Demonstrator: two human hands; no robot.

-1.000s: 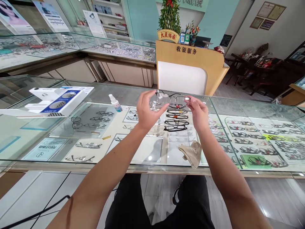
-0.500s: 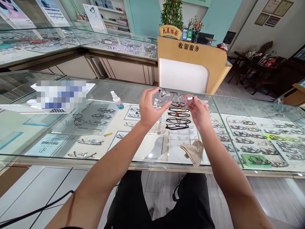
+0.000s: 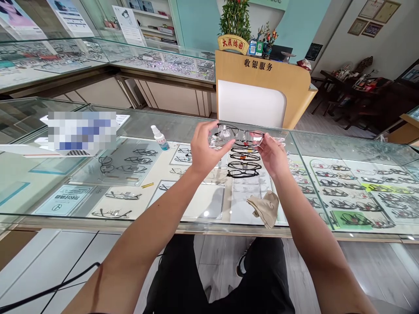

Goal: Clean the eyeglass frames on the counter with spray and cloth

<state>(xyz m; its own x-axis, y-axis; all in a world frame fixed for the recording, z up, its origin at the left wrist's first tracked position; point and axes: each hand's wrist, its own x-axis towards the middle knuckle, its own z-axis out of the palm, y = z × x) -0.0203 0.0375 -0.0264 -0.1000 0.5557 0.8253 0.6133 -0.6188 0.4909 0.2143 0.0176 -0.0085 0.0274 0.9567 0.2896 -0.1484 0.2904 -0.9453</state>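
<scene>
In the head view, both hands grasped one pair of glasses [image 3: 254, 138], which hung between them above the far part of the desk [image 3: 209, 227]. The left hand [image 3: 205, 147] had its forefinger at the left end of the rim and its thumb stretched out beneath; the right hand [image 3: 273, 155] pinched the right end in its fingertips. A row of black frames [image 3: 245, 166] showed between the hands, below the glasses and nearer the person. A crumpled cloth [image 3: 266, 209] lay on the desk on the near side of the right hand, just beside the right forearm. Left of the left hand stood a bottle [image 3: 160, 138]; farther left was a box [image 3: 81, 133], mostly blurred. Display frames [image 3: 349, 218] lay right of the right hand. Well beyond the hands stood a plant [image 3: 235, 19].
</scene>
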